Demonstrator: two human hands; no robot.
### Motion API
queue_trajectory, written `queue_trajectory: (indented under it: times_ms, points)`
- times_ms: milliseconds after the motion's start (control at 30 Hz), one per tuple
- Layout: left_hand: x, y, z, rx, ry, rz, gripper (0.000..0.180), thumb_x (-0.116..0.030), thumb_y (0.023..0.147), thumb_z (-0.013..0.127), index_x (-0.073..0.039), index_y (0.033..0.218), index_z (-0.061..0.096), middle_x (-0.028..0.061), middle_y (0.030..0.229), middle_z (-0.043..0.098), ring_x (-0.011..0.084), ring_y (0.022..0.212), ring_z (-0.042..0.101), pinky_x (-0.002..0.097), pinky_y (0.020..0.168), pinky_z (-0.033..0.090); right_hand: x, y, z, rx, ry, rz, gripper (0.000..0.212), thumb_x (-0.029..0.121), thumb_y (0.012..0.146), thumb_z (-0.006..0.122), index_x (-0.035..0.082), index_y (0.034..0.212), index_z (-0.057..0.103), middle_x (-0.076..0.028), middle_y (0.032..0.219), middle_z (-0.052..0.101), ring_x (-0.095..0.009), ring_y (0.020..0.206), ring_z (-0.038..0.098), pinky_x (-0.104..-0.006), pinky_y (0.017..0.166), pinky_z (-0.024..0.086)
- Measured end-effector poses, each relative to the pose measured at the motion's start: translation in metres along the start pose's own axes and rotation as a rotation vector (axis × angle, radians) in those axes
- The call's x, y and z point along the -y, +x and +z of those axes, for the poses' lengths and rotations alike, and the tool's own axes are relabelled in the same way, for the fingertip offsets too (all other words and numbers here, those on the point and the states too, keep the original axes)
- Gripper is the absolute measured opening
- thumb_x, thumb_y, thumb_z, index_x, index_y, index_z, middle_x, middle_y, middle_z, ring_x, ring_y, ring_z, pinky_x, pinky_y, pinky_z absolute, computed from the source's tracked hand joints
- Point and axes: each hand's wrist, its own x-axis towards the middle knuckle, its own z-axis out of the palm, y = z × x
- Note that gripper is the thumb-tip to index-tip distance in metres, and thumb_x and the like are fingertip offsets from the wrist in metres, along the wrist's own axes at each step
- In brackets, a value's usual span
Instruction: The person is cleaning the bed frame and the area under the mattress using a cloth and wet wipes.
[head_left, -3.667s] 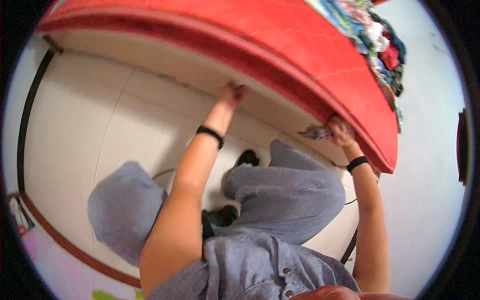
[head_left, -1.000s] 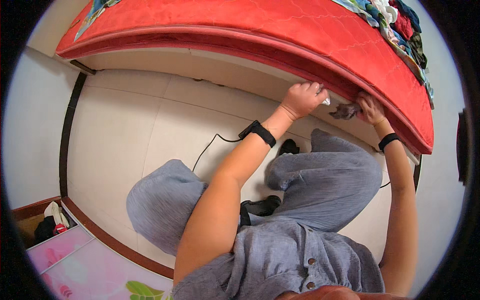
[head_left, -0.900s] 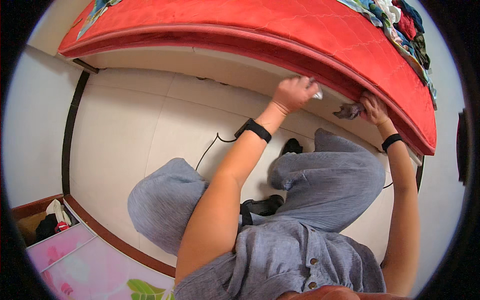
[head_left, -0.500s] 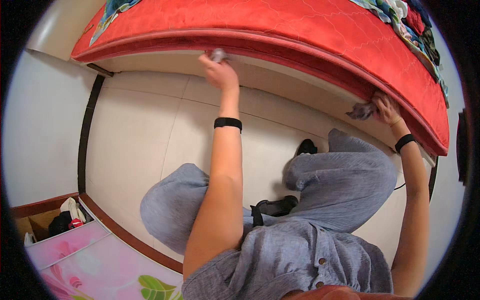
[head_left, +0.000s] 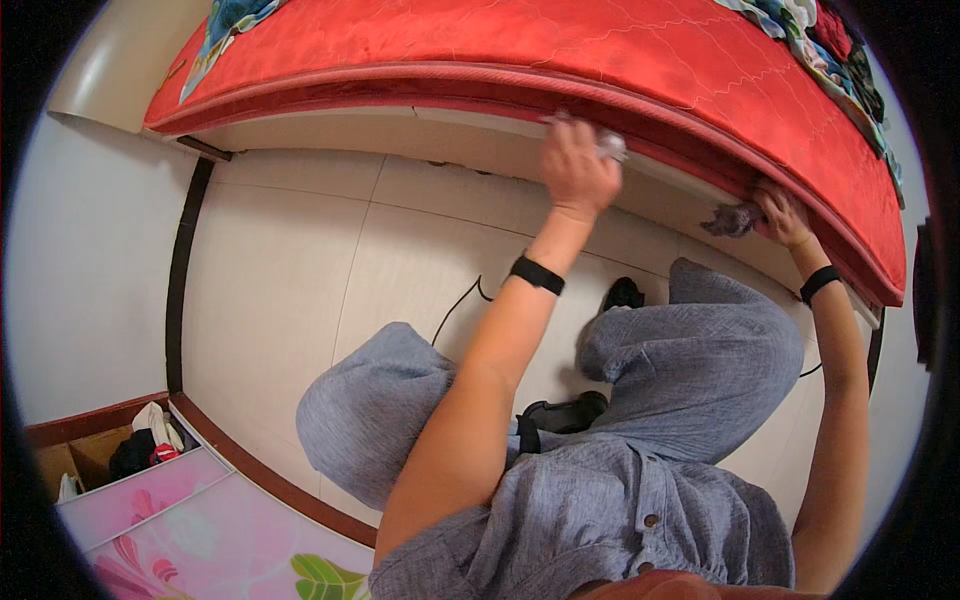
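My left hand (head_left: 575,170) is closed on a small white cloth (head_left: 611,147) and presses it against the cream bed frame (head_left: 380,130), just under the red mattress (head_left: 560,50). To the right, my right hand (head_left: 780,212) grips a crumpled grey cloth (head_left: 733,218) at the mattress's lower edge. Both wrists wear black bands. I crouch on the tiled floor (head_left: 300,270) in grey clothes.
Patterned bedding (head_left: 820,40) is bunched on the mattress at the upper right. A black cable (head_left: 455,305) lies on the floor by my knee. At the lower left, a pink floral panel (head_left: 200,520) sits next to an open wooden box (head_left: 110,455) holding small items.
My left hand has swung from the left part of the bed frame back to the right along the rail with the white cloth. The right hand has stayed at the mattress edge.
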Motion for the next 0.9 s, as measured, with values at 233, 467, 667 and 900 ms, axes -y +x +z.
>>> queue_trajectory:
  times_ms: [233, 467, 667, 900]
  points:
    - [-0.024, -0.004, -0.005, -0.076, -0.05, 0.231, 0.031, -0.029, 0.069, 0.055, -0.005, 0.086, 0.046, 0.0171, 0.086, 0.045, 0.0321, 0.075, 0.049, 0.0413, 0.068, 0.039, -0.007, -0.011, -0.003, 0.082, -0.046, 0.011, 0.05, 0.024, 0.064, 0.063, 0.006, 0.108, 0.05, -0.016, 0.115, 0.048, -0.034, 0.105, 0.047, -0.0421, 0.088, 0.039]
    - [0.057, 0.032, -0.022, -0.256, 0.16, -0.069, 0.019, -0.015, 0.075, 0.054, -0.004, 0.088, 0.046, 0.0141, 0.083, 0.049, 0.0331, 0.077, 0.051, 0.0436, 0.065, 0.041, -0.008, -0.011, 0.001, 0.045, -0.073, -0.022, 0.047, 0.023, 0.063, 0.061, 0.005, 0.105, 0.052, -0.016, 0.114, 0.047, -0.033, 0.103, 0.046, -0.043, 0.088, 0.037]
    - [0.113, 0.078, -0.078, -0.56, -0.52, -0.575, 0.015, -0.01, 0.087, 0.042, 0.001, 0.095, 0.047, 0.0179, 0.1, 0.051, 0.0299, 0.077, 0.057, 0.0372, 0.063, 0.048, 0.01, 0.005, -0.011, 0.124, 0.009, 0.076, 0.047, 0.023, 0.061, 0.061, 0.007, 0.104, 0.052, -0.014, 0.116, 0.047, -0.032, 0.106, 0.045, -0.0443, 0.089, 0.035]
    - [0.075, 0.053, -0.033, -0.416, 0.272, -0.225, 0.041, -0.018, 0.08, 0.052, 0.004, 0.113, 0.045, 0.0223, 0.112, 0.044, 0.035, 0.097, 0.047, 0.045, 0.081, 0.04, -0.004, -0.013, -0.001, 0.278, 0.102, 0.117, 0.044, 0.025, 0.078, 0.055, 0.004, 0.115, 0.048, -0.021, 0.12, 0.045, -0.037, 0.111, 0.042, -0.0423, 0.094, 0.033]
